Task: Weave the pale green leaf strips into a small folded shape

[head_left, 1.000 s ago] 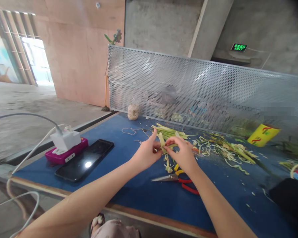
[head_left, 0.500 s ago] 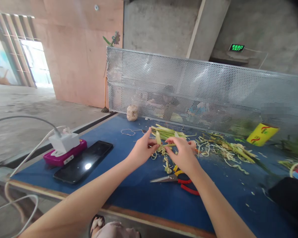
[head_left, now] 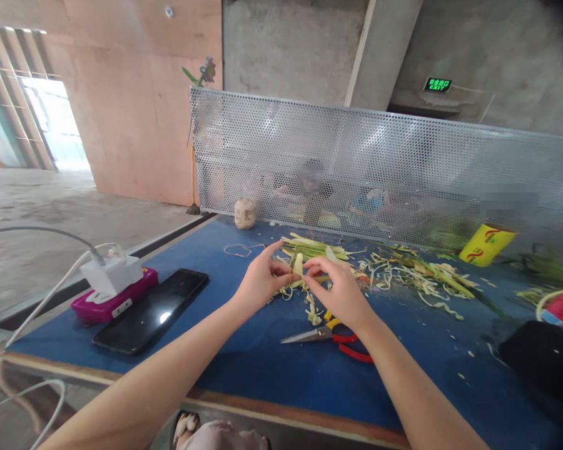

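Note:
Above the blue table, my left hand [head_left: 263, 279] pinches a pale green folded strip of plant leaf [head_left: 299, 264] that stands up from the fingertips. From the other side my right hand [head_left: 341, 292] closes thumb and fingers at the base of the same strip. A thin stalk runs toward the right fingers, partly hidden by them. Below the right hand lie red-handled scissors [head_left: 309, 336], blades pointing left. A yellow-handled tool [head_left: 330, 317] beside them is mostly covered. Just beyond the hands is a bundle of cut green stalks [head_left: 304, 242].
Plant shavings [head_left: 422, 275] litter the right side, near a tilted yellow packet [head_left: 488, 245]. A black phone [head_left: 152, 309] and a magenta power strip [head_left: 115, 299] with a white charger occupy the left. A perforated metal screen [head_left: 272, 144] borders the back, near a carved pale block [head_left: 244, 214].
My right fingers have come in closer to the left fingertips, meeting at the strip's base. The whole view has shifted slightly, so the table things appear a little further left.

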### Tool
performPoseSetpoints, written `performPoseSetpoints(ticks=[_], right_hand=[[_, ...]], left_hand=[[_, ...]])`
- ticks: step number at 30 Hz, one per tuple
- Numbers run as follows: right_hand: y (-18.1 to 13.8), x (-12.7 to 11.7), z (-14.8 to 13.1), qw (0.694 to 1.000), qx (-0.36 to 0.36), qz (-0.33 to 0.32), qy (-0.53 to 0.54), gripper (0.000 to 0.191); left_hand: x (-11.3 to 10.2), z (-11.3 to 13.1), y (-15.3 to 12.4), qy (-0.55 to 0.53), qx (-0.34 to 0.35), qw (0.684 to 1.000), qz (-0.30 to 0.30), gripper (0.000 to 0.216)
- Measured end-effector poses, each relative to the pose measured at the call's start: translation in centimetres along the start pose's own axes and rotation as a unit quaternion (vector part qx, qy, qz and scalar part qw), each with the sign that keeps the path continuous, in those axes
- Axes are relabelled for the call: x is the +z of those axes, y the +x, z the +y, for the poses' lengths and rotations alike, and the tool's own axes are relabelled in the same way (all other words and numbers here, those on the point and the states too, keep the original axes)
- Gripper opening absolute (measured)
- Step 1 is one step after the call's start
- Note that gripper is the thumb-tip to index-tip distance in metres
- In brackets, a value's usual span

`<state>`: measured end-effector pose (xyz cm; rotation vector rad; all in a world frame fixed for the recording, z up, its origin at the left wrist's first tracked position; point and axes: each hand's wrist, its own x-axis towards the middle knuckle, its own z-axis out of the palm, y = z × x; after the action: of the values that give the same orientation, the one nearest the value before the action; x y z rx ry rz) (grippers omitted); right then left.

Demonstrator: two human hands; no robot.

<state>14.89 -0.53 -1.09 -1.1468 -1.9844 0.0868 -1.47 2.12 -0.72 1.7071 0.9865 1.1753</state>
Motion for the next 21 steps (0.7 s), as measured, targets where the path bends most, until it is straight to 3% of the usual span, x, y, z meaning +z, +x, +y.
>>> performPoseSetpoints(ticks=[3, 6, 9, 11, 13, 16, 21], right_hand=[[0.2, -0.2, 0.2, 0.998, 0.051, -0.006, 0.048, 0.014], [0.6, -0.8, 0.8, 0.993, 0.071, 0.053, 0.073, 0.015], [1.0, -1.0, 1.6, 0.961, 0.158, 0.087, 0.211, 0.028], [1.0, -0.6, 1.8, 0.922, 0.215, 0.043, 0.320, 0.037], [0.9, 0.0, 1.5, 0.907, 0.217, -0.038, 0.359, 0.036], [0.6, 0.7, 1.0, 0.923, 0.200, -0.057, 0.324, 0.018], [0.6, 0.3, 0.8, 0.944, 0.189, 0.004, 0.272, 0.016]], left_hand=[[0.2, 0.1, 0.0, -0.048, -0.013, 0.999, -0.022, 0.075], [0.2, 0.3, 0.1, -0.112, -0.052, 0.992, -0.018, 0.066], [0.1, 0.4, 0.3, -0.174, -0.092, 0.980, 0.010, 0.057], [0.1, 0.4, 0.3, -0.195, -0.101, 0.975, 0.017, 0.056], [0.2, 0.4, 0.3, -0.197, -0.099, 0.975, 0.017, 0.056], [0.2, 0.3, 0.3, -0.187, -0.100, 0.977, 0.031, 0.058], [-0.2, 0.2, 0.6, -0.123, -0.083, 0.987, 0.060, 0.058]])
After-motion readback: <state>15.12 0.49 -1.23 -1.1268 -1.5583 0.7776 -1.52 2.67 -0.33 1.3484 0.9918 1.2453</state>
